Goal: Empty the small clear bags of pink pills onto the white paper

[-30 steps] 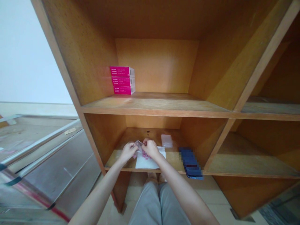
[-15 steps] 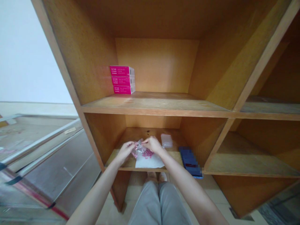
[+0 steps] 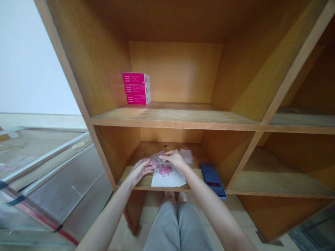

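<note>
So I'm sitting in front of a big wooden shelf unit point(image 3: 172, 116), and both hands are working just above the lower shelf point(image 3: 159, 188), close together but not touching. The right hand point(image 3: 174, 157) has its fingertips pinched on the top edge of a small clear plastic bag point(image 3: 157, 160), while the left hand point(image 3: 141, 170) is open, with its fingers right up against the bag's lower side. The bag is near the middle of the shelf, just above a white sheet of paper point(image 3: 167, 179) that sits close to the front edge. On the paper there's a little cluster of small round pink beads point(image 3: 165, 170), just below the right hand.

Just behind the paper, to the right, is a clear plastic case point(image 3: 186, 156). Further right, a pixelated dark blue flat object point(image 3: 210, 176) reaches the front edge of the shelf. Up on the shelf above, three magenta boxes point(image 3: 136, 89) are stacked against the left wall. They have white print on them, but it's way too small to read, so no brand from me.
</note>
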